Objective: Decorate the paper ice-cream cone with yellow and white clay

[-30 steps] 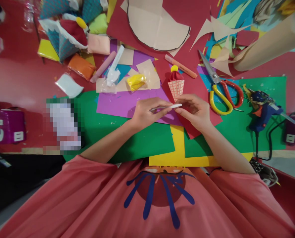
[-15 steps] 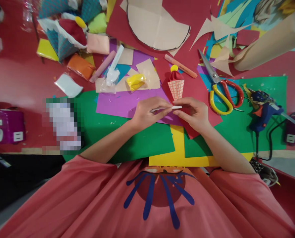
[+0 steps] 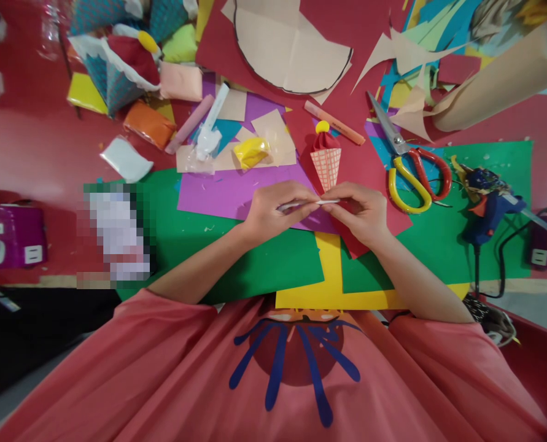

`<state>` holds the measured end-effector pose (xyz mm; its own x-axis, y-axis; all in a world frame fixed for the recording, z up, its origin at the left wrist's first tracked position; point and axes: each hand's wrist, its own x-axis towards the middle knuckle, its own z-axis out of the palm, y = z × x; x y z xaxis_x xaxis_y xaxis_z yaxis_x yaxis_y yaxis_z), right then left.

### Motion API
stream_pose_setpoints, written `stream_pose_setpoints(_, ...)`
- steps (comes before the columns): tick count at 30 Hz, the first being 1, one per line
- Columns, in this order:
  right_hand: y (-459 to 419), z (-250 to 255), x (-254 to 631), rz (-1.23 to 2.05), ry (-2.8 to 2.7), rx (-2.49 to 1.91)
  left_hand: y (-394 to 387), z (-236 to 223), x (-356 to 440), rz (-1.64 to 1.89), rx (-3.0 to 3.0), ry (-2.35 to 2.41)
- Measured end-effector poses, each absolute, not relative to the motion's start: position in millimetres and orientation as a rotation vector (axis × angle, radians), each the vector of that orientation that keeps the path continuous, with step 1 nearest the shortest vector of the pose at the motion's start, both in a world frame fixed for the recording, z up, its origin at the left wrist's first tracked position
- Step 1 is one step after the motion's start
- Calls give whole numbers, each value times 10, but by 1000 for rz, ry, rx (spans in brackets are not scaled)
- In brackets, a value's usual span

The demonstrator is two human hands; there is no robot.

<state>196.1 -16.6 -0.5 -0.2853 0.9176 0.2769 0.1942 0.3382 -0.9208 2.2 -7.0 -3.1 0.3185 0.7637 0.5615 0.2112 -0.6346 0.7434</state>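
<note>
Between the fingertips of both hands lies a thin white strip (image 3: 327,202), soft-looking like modelling clay. My left hand (image 3: 280,210) is closed on it, and part of it shows inside the curled fingers. At the strip's other end, my right hand (image 3: 360,212) pinches it between thumb and fingers. Just beyond the fingertips a small paper ice-cream cone (image 3: 326,167) with an orange grid, a red top and a yellow ball lies on red paper (image 3: 384,202). Purple paper (image 3: 218,193) is spread beyond my left hand.
Scissors (image 3: 397,144) and a blue glue gun (image 3: 487,215) lie to the right. Clay packets, such as an orange one (image 3: 148,121) and a yellow one (image 3: 252,152), sit at the left and middle. Larger blue cones (image 3: 116,73) lie far left; a beige paper roll (image 3: 503,73) is far right.
The white strip between the fingertips looks thinner and shows more on the left hand's side. Both hands have stayed in nearly the same place.
</note>
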Motion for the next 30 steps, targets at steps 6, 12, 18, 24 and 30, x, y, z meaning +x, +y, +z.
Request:
stream_pose_setpoints(6, -173, -15, 1974, 1064, -1657, -1015, -70, -16, 5, 1280, 2045, 916)
stream_pose_setpoints(12, -180, -7, 1969, 1077, -1540, -1073, -59, -18, -23, 1294, 2005, 966)
stream_pose_setpoints(18, -195, -12, 1979, 1050, -1539, -1054, -54, -10, -19, 1307, 1994, 953)
stream_pose_setpoints(24, -185, 12, 1986, 1195, -1531, -908, -61, -15, -14, 1362, 1994, 939)
stream_pose_setpoints(30, -221, 15, 1960, 1105, -1532, -1003, -64, -22, -20, 1350, 2017, 878)
